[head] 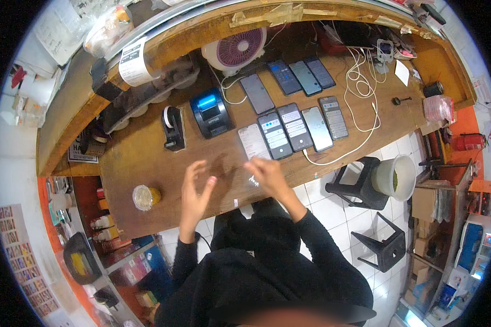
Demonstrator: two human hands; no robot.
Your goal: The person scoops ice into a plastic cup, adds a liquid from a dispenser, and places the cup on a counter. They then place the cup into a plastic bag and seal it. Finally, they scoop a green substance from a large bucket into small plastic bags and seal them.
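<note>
My left hand is raised over the front of the wooden desk, its fingers apart and nothing in it. To its right, my right hand has curled fingers at the lower end of a pale printed sheet, perhaps a paper slip. Whether the fingers pinch it is unclear. Below that hand is a blurred white marking. Beside the sheet lie smartphones in a row, among them a lit phone, a second lit phone and a white-screened phone. Several more phones lie behind, including a grey one.
Behind my hands stand a receipt printer and a tape dispenser. A round tub sits at the left. A white fan is at the back. White cables trail rightwards. Black stools stand on the tiled floor.
</note>
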